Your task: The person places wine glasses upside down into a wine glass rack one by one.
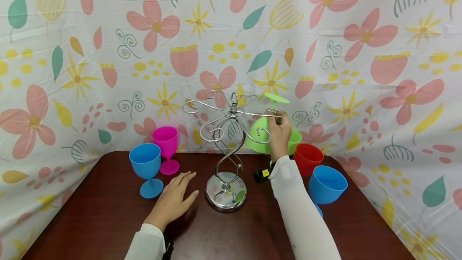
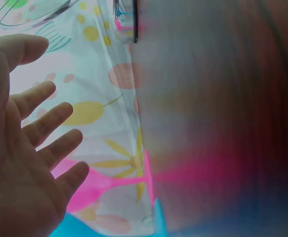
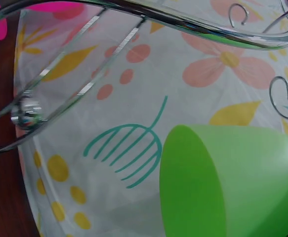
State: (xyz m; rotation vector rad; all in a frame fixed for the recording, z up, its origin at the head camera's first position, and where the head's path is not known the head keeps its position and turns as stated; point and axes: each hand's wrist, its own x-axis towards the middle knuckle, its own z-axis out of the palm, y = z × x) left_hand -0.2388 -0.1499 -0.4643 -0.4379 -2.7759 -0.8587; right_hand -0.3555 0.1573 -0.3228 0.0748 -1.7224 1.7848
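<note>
A chrome rack (image 1: 226, 189) with curling arms stands mid-table. My right hand (image 1: 279, 133) is at the tip of one right-hand arm and grips a light green goblet (image 1: 258, 135) turned upside down. The goblet's flat foot (image 1: 277, 98) shows above the arm's curl and its bowl hangs below; the hand partly covers it. In the right wrist view the same green goblet (image 3: 252, 182) appears beside the metal, with no fingers visible. Left of the rack base, my left hand (image 1: 173, 200) hovers with fingers spread, holding nothing. Its palm (image 2: 20, 148) shows in the left wrist view.
On the left stand a blue goblet (image 1: 145, 163) and a magenta goblet (image 1: 166, 143). To the right are a red goblet (image 1: 308, 159), a blue goblet (image 1: 327, 185) and another green goblet (image 1: 294, 139) behind my wrist. A flowered cloth (image 1: 231, 43) hangs behind the dark table (image 1: 108, 220).
</note>
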